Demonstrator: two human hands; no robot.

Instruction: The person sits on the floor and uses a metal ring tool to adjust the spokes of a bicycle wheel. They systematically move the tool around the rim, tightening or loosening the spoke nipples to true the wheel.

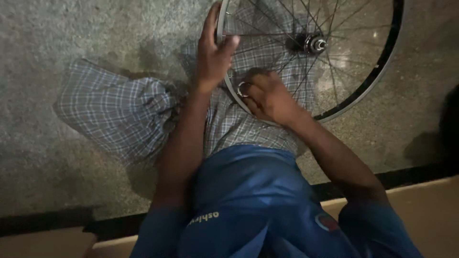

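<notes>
**Working a spoke at the rim**

We grip the bicycle wheel point(334, 57) rim over our lap with the left hand point(213, 52). The right hand point(267, 95) pinches what seems a small round spoke tool point(243, 89); next needs a careful turn.

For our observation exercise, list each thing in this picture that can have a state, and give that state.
Bicycle wheel: bare rim, no tyre visible, resting over the person's lap.
Left hand: gripping the rim.
Right hand: closed on a small metal tool at the rim.
Checked cloth: crumpled on the floor.
</notes>
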